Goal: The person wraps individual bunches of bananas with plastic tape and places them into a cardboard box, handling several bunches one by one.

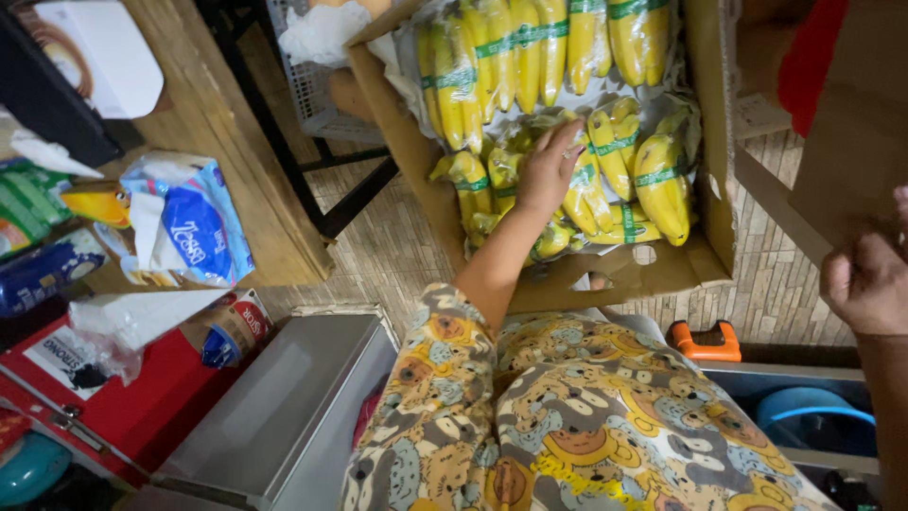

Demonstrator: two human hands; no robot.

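Note:
A cardboard box (709, 189) on the brick-patterned floor holds several bunches of yellow bananas (530, 57) in clear plastic with green bands. My left hand (547, 170) reaches in from my patterned sleeve and lies on a bunch in the box's near half, fingers spread over the fruit and not closed around it. At the right edge of the view, my right hand (865, 279) is curled at the lower edge of a raised brown cardboard flap (842, 142). Part of that hand is cut off by the frame.
A wooden counter (218, 123) at left carries a blue tissue pack (194, 232) and other packets. Below it stand a red chest (142, 407) and a grey metal bin (284, 407). An orange handle (705, 343) and a blue tub (804, 412) sit at lower right.

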